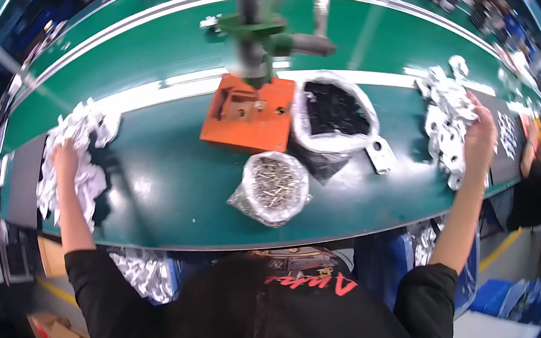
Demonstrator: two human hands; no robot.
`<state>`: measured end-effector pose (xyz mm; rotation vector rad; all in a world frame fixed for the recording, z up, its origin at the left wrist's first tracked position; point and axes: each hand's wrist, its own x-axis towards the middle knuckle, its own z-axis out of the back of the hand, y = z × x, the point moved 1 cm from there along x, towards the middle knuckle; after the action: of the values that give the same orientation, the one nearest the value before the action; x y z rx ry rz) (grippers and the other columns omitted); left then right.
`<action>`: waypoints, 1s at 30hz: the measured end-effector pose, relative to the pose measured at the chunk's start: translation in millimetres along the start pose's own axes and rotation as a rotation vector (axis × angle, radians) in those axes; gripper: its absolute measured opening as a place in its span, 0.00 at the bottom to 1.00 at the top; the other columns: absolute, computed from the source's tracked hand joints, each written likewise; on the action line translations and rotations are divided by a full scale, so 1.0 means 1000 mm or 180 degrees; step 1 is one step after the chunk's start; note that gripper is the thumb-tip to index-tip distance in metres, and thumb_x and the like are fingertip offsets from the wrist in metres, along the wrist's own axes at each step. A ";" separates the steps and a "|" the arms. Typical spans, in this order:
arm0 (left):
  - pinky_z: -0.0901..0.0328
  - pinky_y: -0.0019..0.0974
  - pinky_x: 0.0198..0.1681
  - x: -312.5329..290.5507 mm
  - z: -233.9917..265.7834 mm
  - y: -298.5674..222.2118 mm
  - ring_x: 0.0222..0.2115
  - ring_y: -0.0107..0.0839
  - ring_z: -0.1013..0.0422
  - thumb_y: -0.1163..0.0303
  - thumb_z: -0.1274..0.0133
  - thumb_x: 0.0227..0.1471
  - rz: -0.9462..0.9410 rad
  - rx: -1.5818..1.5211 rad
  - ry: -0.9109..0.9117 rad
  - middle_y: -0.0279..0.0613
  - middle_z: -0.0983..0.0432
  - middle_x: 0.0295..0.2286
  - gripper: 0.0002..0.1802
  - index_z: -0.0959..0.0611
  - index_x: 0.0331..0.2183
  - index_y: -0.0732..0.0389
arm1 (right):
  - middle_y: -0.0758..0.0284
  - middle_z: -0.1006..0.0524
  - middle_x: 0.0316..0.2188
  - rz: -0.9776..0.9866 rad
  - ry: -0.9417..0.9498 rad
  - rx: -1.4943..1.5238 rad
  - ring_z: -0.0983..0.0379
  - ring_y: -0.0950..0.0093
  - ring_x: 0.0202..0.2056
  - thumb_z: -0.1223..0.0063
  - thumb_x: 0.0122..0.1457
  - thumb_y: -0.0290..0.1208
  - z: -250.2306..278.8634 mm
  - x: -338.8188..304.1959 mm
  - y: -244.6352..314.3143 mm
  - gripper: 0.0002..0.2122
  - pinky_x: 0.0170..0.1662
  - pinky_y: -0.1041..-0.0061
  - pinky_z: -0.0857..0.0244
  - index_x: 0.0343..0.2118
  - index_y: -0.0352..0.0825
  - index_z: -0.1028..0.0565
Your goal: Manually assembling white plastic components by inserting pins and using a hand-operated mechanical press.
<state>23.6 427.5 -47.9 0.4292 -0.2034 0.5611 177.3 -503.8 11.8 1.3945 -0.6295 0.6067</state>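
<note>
My left hand (pixel 65 159) reaches into a heap of white plastic parts (pixel 88 179) at the left end of the bench. Its fingers are bent among the pieces, and what they grip is too small to make out. Far to the right, my right hand (pixel 482 134) closes at the edge of another pile of white plastic parts (pixel 450 141), several with round holes. The fingers seem to pinch one of these parts. Between the hands stands an orange fixture block (pixel 247 135) under a green and grey press (pixel 254 37). A single white plate with holes (pixel 380 156) lies apart.
A bag of black parts (pixel 336 113) sits right of the fixture. In front is a bag of small metal pins (pixel 275 187). Beyond the green bench (pixel 165 189) runs a green conveyor surface (pixel 164 39). Another person's arm (pixel 529 152) is at the far right.
</note>
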 end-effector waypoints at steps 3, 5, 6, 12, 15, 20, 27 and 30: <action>0.40 0.52 0.44 -0.001 0.036 -0.007 0.42 0.48 0.32 0.66 0.50 0.48 -0.0028 -0.0314 0.0228 0.50 0.28 0.38 0.18 0.28 0.44 0.50 | 0.58 0.28 0.42 -0.1800 -0.0695 0.1208 0.28 0.72 0.39 0.50 0.52 0.21 -0.082 -0.024 0.037 0.03 0.42 0.77 0.33 0.31 0.32 0.28; 0.38 0.44 0.37 0.005 0.046 0.000 0.33 0.44 0.30 0.67 0.49 0.48 -0.0362 -0.1152 0.0038 0.48 0.27 0.29 0.17 0.28 0.43 0.54 | 0.60 0.27 0.38 -0.1986 -0.0388 0.1753 0.28 0.75 0.36 0.49 0.49 0.18 -0.122 -0.040 0.042 0.06 0.38 0.79 0.32 0.30 0.33 0.31; 0.38 0.42 0.35 0.001 0.062 -0.011 0.29 0.42 0.31 0.67 0.49 0.48 -0.0421 -0.1534 0.0137 0.47 0.28 0.26 0.17 0.28 0.43 0.55 | 0.61 0.28 0.36 -0.2053 -0.0218 0.1926 0.28 0.76 0.35 0.49 0.48 0.16 -0.141 -0.046 0.045 0.07 0.38 0.79 0.31 0.30 0.33 0.32; 0.38 0.27 0.40 -0.077 0.181 -0.173 0.35 0.25 0.32 0.58 0.60 0.58 0.0102 -0.5810 0.0942 0.36 0.29 0.37 0.22 0.30 0.47 0.64 | 0.63 0.27 0.36 -0.2319 0.0375 0.1949 0.28 0.76 0.36 0.51 0.49 0.14 -0.224 -0.083 0.070 0.15 0.39 0.79 0.31 0.42 0.29 0.33; 0.35 0.30 0.44 -0.132 0.201 -0.245 0.40 0.26 0.31 0.63 0.59 0.58 -0.1079 -0.6375 0.1880 0.40 0.29 0.41 0.18 0.30 0.46 0.64 | 0.64 0.27 0.39 -0.2240 0.1164 0.2224 0.29 0.77 0.39 0.50 0.52 0.18 -0.246 -0.083 0.098 0.18 0.43 0.79 0.34 0.47 0.27 0.34; 0.35 0.32 0.46 -0.200 0.233 -0.330 0.43 0.28 0.31 0.69 0.59 0.58 -0.1363 -0.7129 0.3825 0.42 0.30 0.42 0.14 0.30 0.45 0.64 | 0.67 0.31 0.36 -0.1606 0.1472 0.1486 0.34 0.79 0.39 0.49 0.53 0.23 -0.271 -0.076 0.129 0.16 0.44 0.82 0.41 0.46 0.26 0.29; 0.31 0.36 0.45 -0.217 0.241 -0.354 0.42 0.32 0.29 0.65 0.55 0.57 -0.0547 -0.7869 0.4336 0.45 0.31 0.44 0.19 0.34 0.48 0.63 | 0.70 0.38 0.34 -0.0991 0.1205 0.0617 0.40 0.77 0.38 0.48 0.53 0.28 -0.274 -0.095 0.114 0.15 0.46 0.79 0.47 0.44 0.31 0.26; 0.30 0.38 0.44 -0.217 0.241 -0.352 0.42 0.33 0.29 0.66 0.55 0.57 -0.0609 -0.7882 0.4329 0.46 0.31 0.44 0.19 0.34 0.48 0.62 | 0.69 0.38 0.34 -0.0996 0.1189 0.0663 0.40 0.76 0.37 0.47 0.51 0.25 -0.274 -0.098 0.112 0.16 0.45 0.79 0.45 0.44 0.33 0.25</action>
<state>21.2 -50.5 -16.9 -2.2799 0.5197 -0.0159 40.9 -223.8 -0.4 1.4848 -0.0477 0.6702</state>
